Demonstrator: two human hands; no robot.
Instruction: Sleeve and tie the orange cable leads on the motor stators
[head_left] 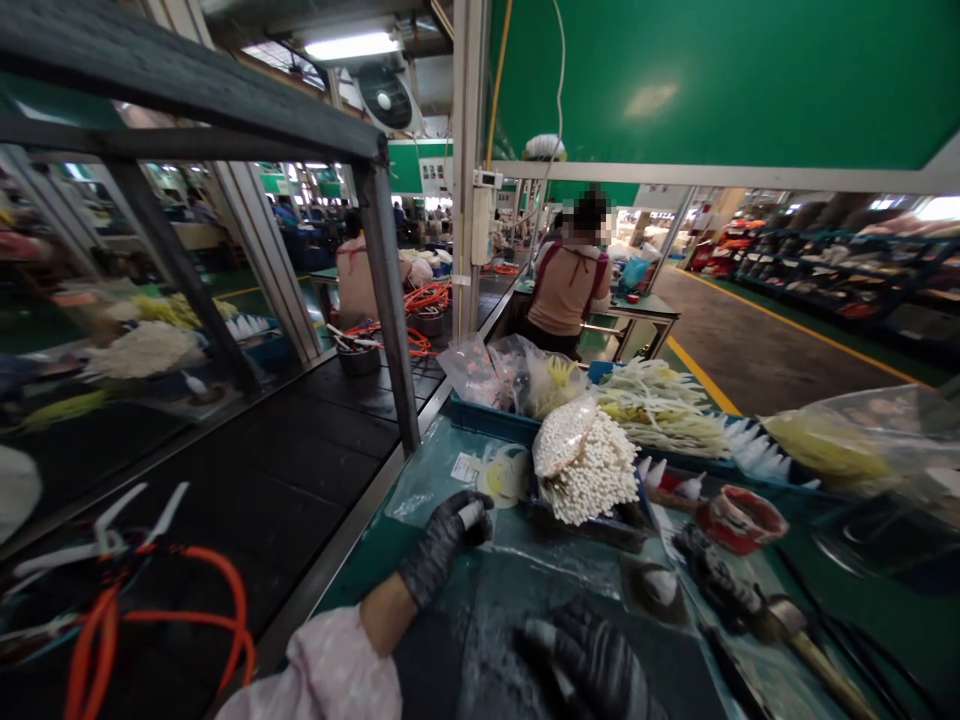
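Observation:
My left hand (452,535), in a dark grey glove, lies over the plastic-covered worktop. Its fingers are curled together, and one has a white wrap; whatever is under them is hidden. Just beyond it is a clear bag with a white label and pale yellow pieces (504,474). Closer to me, my right hand (589,655) is low over a dark mat (457,640). It wears a striped dark glove and is smeared by motion, so its grip does not show. A bundle of white bud-tipped stems (589,465) rests in a tray ahead of both hands.
Rightward are a stained red cup (742,518), a white-tipped cone (661,585) and a brush-like tool (795,625). Blue trays hold pale green stems (664,410). Left, a dark conveyor (315,440) carries orange cords (240,610) under a metal frame (386,290). A co-worker (566,285) sits ahead.

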